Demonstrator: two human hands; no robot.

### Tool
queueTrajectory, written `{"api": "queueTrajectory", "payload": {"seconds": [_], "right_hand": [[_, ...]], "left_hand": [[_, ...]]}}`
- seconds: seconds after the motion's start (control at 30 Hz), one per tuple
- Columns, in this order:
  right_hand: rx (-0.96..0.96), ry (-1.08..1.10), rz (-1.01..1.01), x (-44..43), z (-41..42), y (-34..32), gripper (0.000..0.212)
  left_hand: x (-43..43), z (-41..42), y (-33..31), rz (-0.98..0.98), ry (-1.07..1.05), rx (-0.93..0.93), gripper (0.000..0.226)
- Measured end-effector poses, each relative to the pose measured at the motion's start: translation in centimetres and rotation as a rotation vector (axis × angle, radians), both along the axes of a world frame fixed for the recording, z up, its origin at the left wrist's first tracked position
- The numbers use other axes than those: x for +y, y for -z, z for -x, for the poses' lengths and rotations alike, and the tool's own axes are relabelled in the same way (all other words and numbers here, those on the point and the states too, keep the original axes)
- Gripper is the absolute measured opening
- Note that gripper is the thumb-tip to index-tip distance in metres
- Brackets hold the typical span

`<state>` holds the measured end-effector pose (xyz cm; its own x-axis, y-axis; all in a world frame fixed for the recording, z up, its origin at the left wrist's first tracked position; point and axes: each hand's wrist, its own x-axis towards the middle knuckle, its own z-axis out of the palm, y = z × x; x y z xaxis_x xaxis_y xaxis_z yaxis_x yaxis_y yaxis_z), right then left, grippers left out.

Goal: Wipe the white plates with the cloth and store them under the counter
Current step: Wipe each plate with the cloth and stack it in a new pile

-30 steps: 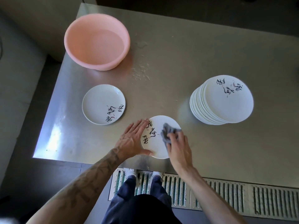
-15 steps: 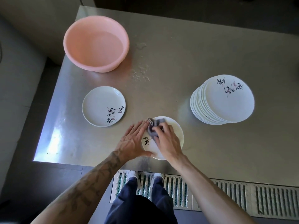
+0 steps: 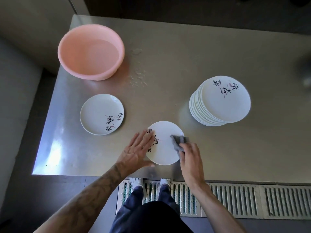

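A white plate (image 3: 165, 149) with black brush lettering lies on the steel counter near its front edge. My left hand (image 3: 134, 151) rests flat on the plate's left rim, fingers straight. My right hand (image 3: 191, 158) grips a crumpled grey cloth (image 3: 179, 142) and presses it on the plate's right side. A single white plate (image 3: 101, 113) lies to the left. On the right stands a stack of several white plates (image 3: 220, 101).
A pink plastic basin (image 3: 90, 51) with water in it stands at the back left of the counter (image 3: 168, 64). Water drops (image 3: 138, 76) lie beside it. Below the front edge are a metal floor grate (image 3: 252, 199) and my feet.
My right hand has swept the cloth from the plate's left side back to its right side. The left hand has stayed on the plate's left rim.
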<state>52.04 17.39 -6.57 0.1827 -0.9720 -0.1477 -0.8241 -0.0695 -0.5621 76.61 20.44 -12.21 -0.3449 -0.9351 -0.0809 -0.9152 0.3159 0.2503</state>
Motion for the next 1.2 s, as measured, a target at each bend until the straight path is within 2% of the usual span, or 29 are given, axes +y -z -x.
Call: {"api": "queueTrajectory", "payload": {"seconds": [0.13,0.27,0.37,0.47,0.57,0.63,0.7,0.8,0.87,0.93,1.03,1.2], "right_hand": [[-0.086,0.095,0.038,-0.5,1.6,-1.3,0.021],[-0.210,0.254,0.108,-1.6,2.8,-2.5,0.019],[-0.273,0.287,0.139,-3.0,2.2,-3.3,0.022],[-0.304,0.220,0.146,-4.6,0.2,-3.7,0.022],[-0.321,0.140,0.113,-6.1,-2.4,-3.5,0.022],[-0.331,0.080,0.092,-7.2,-4.0,-3.0,0.021],[-0.305,0.016,0.055,-8.2,-5.4,-2.2,0.020],[-0.187,-0.192,-0.019,-8.2,-7.5,-0.8,0.024],[-0.137,-0.415,-0.008,-6.9,-8.7,-0.4,0.029],[-0.102,-0.540,0.024,-6.2,-8.5,0.1,0.032],[-0.049,-0.443,0.018,-7.1,-6.7,1.2,0.027],[0.029,-0.330,-0.045,-7.3,-5.3,1.4,0.022]], "left_hand": [[0.1,0.2,0.6,0.180,0.029,0.012,0.079],[-0.1,0.4,-2.0,0.178,0.015,0.089,0.056],[-0.9,0.8,-6.0,0.049,-0.154,0.297,0.036],[-1.6,0.8,-8.1,-0.145,-0.433,0.633,0.021],[-2.1,0.4,-8.0,-0.200,-0.591,0.903,0.052],[-1.8,-0.1,-7.0,-0.262,-0.607,0.920,0.074],[-1.5,-0.6,-6.0,-0.361,-0.605,0.866,0.086],[-1.3,-0.5,-5.2,-0.474,-0.528,0.796,0.098],[-1.3,-0.1,-4.9,-0.502,-0.500,0.771,0.093],[-0.9,-0.1,-4.4,-0.474,-0.507,0.781,0.087],[0.1,-0.5,-3.8,-0.465,-0.500,0.790,0.103],[0.5,-0.8,-3.8,-0.482,-0.356,0.603,0.123]]}}
